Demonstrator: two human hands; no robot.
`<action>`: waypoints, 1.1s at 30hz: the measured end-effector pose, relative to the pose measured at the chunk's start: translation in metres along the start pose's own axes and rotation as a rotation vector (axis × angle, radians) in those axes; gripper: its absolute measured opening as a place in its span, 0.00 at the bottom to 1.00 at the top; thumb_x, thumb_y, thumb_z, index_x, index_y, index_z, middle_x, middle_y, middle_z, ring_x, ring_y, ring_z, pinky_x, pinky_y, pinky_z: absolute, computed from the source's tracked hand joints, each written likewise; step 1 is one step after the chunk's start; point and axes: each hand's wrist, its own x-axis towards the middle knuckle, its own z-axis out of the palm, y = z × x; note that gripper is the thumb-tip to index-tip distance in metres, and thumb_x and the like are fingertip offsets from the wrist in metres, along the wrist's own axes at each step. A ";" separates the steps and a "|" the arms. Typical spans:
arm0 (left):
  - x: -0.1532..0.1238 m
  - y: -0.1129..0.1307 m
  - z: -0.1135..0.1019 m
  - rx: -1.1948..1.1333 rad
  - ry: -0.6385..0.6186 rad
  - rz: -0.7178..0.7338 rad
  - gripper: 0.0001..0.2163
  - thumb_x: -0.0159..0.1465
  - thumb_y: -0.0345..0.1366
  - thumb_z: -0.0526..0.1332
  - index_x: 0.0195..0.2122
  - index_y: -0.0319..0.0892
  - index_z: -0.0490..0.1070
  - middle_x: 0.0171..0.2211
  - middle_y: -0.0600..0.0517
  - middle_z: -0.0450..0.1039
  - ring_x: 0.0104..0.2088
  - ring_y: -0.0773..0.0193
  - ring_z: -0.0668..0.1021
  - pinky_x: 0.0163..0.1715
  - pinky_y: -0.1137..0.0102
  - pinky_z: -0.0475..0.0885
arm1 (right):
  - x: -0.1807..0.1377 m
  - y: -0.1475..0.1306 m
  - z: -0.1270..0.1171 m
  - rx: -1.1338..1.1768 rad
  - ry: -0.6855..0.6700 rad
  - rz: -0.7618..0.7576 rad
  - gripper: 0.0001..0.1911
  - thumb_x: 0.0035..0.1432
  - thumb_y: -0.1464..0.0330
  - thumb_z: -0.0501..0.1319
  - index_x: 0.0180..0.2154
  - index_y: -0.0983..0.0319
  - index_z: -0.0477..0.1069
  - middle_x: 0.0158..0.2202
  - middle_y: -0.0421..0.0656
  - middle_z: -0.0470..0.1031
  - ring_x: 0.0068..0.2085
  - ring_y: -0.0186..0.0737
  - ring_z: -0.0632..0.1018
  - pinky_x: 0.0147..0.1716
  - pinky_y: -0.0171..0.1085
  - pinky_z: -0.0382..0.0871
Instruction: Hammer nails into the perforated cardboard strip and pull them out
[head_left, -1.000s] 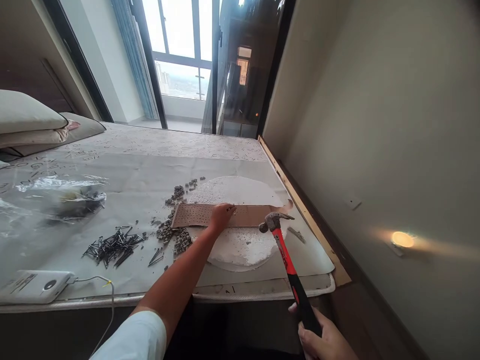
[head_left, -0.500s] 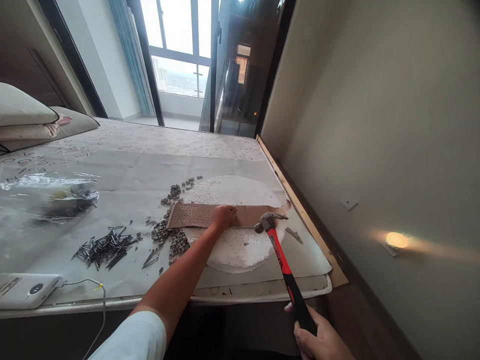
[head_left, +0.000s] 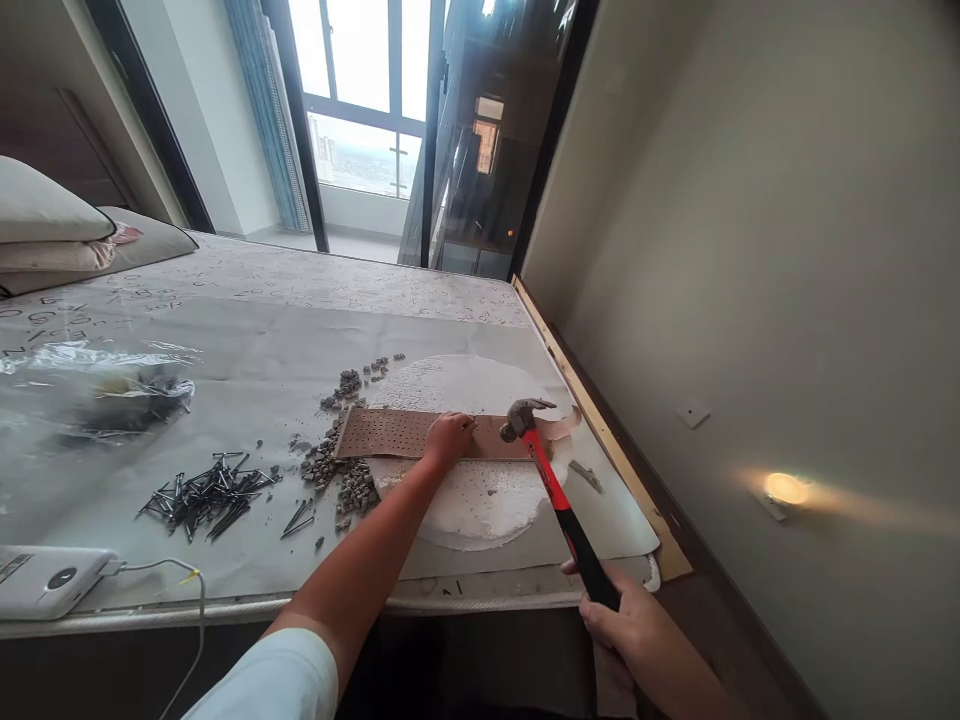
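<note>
My right hand [head_left: 626, 620] grips the black handle of a claw hammer [head_left: 551, 475]. The hammer's metal head is raised over the right part of a brown strip [head_left: 382, 432], which has rows of small holes in its left part. My left hand [head_left: 448, 438] rests on the middle of that strip, its fingertips pinched around a small dark nail [head_left: 473, 422] that is mostly hidden. Beneath the strip lies a round white slab [head_left: 472, 500] with a crumbly surface. At its right end the strip's thin top layer curls up.
Grey rubble [head_left: 356, 487] borders the slab's left side. A heap of nails [head_left: 206, 497], a clear plastic bag [head_left: 97, 395] and a white power bank [head_left: 52, 580] with a cable lie on the sheet-covered mattress [head_left: 247, 340]. A wooden rail [head_left: 600, 415] runs along the right edge.
The hammer has shifted left, its head now over the brown strip. My right hand has moved slightly up with it. My left hand stays in place on the strip.
</note>
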 end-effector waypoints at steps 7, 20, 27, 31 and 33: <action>-0.004 0.001 -0.001 0.003 -0.008 0.003 0.11 0.61 0.39 0.54 0.30 0.42 0.76 0.34 0.47 0.76 0.37 0.61 0.74 0.37 0.70 0.65 | 0.021 -0.047 -0.009 -0.118 -0.010 -0.099 0.28 0.48 0.64 0.53 0.52 0.65 0.58 0.09 0.27 0.52 0.10 0.30 0.56 0.10 0.29 0.51; -0.008 0.001 -0.006 -0.009 -0.004 0.004 0.14 0.61 0.38 0.52 0.26 0.41 0.74 0.30 0.49 0.75 0.33 0.62 0.73 0.33 0.71 0.64 | 0.047 -0.057 0.006 -0.134 -0.035 -0.103 0.24 0.48 0.70 0.52 0.50 0.63 0.58 0.11 0.27 0.52 0.10 0.29 0.57 0.10 0.29 0.52; -0.006 -0.002 -0.004 0.002 -0.009 -0.007 0.14 0.61 0.39 0.53 0.26 0.42 0.75 0.30 0.48 0.75 0.33 0.61 0.74 0.32 0.71 0.63 | 0.046 -0.053 0.011 -0.203 -0.038 -0.052 0.19 0.46 0.72 0.51 0.44 0.63 0.60 0.10 0.27 0.50 0.09 0.30 0.57 0.09 0.29 0.51; -0.006 -0.002 -0.004 -0.004 -0.022 -0.015 0.14 0.61 0.40 0.54 0.25 0.41 0.75 0.29 0.47 0.75 0.33 0.61 0.74 0.32 0.71 0.63 | 0.048 -0.052 0.011 -0.182 0.034 -0.152 0.16 0.47 0.71 0.52 0.41 0.61 0.60 0.13 0.29 0.53 0.11 0.27 0.57 0.10 0.28 0.53; -0.006 -0.002 -0.005 -0.010 -0.015 -0.031 0.13 0.60 0.39 0.55 0.25 0.41 0.75 0.29 0.47 0.75 0.33 0.60 0.74 0.33 0.70 0.64 | 0.051 -0.049 0.013 -0.205 0.009 -0.090 0.16 0.46 0.72 0.51 0.40 0.62 0.60 0.13 0.29 0.53 0.10 0.28 0.58 0.10 0.28 0.52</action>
